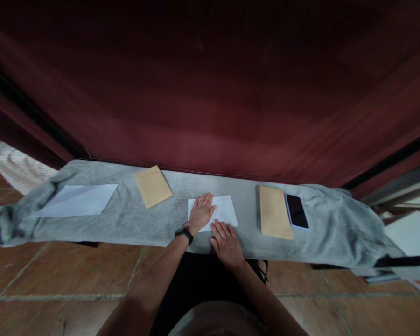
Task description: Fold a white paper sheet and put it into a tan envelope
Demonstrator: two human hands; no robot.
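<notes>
A white sheet of paper (226,208), smaller than the one at the left, lies flat in front of me on a grey cloth (182,224). My left hand (202,211), with a dark watch at its wrist, rests palm down on the left part of the sheet, fingers stretched out. On the sheet's near edge lies my right hand (226,241), flat with its fingers extended. Part of the sheet is hidden under both hands. To the left is a single tan envelope (154,186); to the right sits a stack of tan envelopes (275,212).
A dark-screened phone (297,211) lies beside the envelope stack. Farther left on the cloth is a larger white sheet (80,200). A dark red panel (210,121) rises along the far edge. Brown tiles (91,270) cover the floor.
</notes>
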